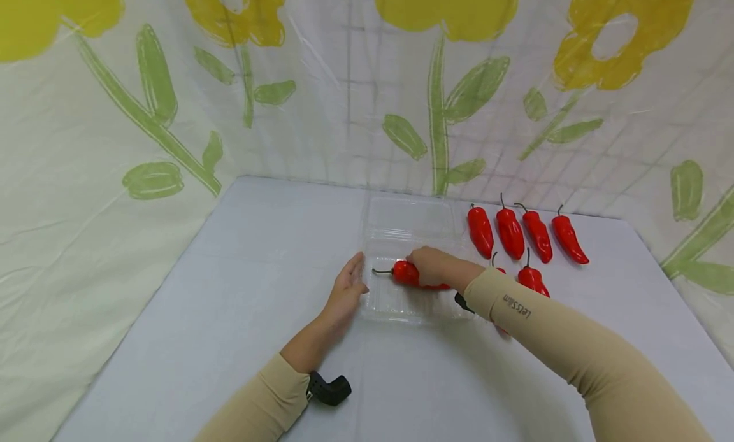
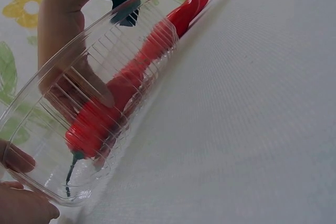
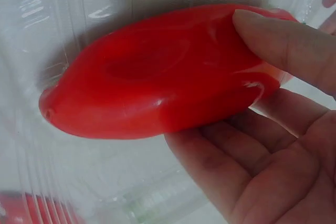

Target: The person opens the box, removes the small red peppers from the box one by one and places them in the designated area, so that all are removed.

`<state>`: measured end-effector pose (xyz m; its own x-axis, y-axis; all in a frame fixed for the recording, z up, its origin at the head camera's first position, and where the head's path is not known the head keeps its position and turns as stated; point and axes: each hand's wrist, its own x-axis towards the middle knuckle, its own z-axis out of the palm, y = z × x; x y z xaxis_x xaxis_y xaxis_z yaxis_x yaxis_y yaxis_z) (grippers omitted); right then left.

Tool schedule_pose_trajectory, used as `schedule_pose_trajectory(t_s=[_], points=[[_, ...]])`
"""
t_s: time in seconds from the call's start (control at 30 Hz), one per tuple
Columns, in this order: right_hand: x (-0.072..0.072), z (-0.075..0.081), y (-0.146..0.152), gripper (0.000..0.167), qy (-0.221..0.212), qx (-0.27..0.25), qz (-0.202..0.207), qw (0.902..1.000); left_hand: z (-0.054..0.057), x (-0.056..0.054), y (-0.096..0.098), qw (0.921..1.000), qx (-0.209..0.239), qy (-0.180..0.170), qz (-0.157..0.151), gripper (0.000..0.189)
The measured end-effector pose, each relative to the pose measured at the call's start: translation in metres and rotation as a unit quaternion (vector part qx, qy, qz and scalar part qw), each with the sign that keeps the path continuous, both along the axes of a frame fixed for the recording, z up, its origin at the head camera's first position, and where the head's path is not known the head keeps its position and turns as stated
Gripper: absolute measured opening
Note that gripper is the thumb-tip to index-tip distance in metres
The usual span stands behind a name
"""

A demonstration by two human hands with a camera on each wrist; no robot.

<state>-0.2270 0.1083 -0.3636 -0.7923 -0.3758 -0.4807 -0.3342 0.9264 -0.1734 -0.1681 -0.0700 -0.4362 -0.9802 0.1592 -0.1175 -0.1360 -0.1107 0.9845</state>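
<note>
A clear plastic clamshell container (image 1: 395, 307) lies with its ribbed base toward me and its lid (image 1: 410, 214) folded back behind. Inside the base, my right hand (image 1: 430, 265) grips a glossy red pepper (image 1: 404, 273) lengthwise, its green stem pointing left. The thumb (image 3: 278, 38) lies on one side of the pepper and the fingers curl under the other, as the right wrist view shows. At the container's left end, my left hand (image 1: 343, 295) pinches the wall between thumb (image 2: 31, 207) and a finger seen through the plastic.
Several red peppers (image 1: 510, 233) stand in a row right of the lid. More lie nearer, one (image 1: 533, 280) plain and others partly behind my right forearm. The white table (image 1: 241, 263) meets a flower-printed curtain (image 1: 321, 111) at the back.
</note>
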Motion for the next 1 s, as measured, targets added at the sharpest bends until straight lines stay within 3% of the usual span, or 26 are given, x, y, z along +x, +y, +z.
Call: schedule_pose_trajectory(t_s=[0.3, 0.6, 0.7, 1.0], points=[[0.003, 0.003, -0.002, 0.054, -0.001, 0.009, 0.015, 0.9999, 0.000, -0.001, 0.000, 1.0000, -0.005, 0.006, 0.002, 0.073], [0.006, 0.003, 0.001, 0.066, -0.042, -0.027, 0.010, 0.9987, -0.001, -0.001, -0.001, 0.9999, 0.003, 0.016, -0.001, 0.073], [0.007, 0.005, 0.004, 0.068, -0.047, -0.046, 0.008, 0.9978, 0.000, -0.001, -0.001, 0.9999, 0.000, 0.012, -0.001, 0.074], [0.009, 0.011, 0.017, 0.055, -0.004, -0.147, 0.010, 0.9890, 0.001, 0.000, -0.001, 0.9999, -0.010, 0.004, 0.004, 0.072]])
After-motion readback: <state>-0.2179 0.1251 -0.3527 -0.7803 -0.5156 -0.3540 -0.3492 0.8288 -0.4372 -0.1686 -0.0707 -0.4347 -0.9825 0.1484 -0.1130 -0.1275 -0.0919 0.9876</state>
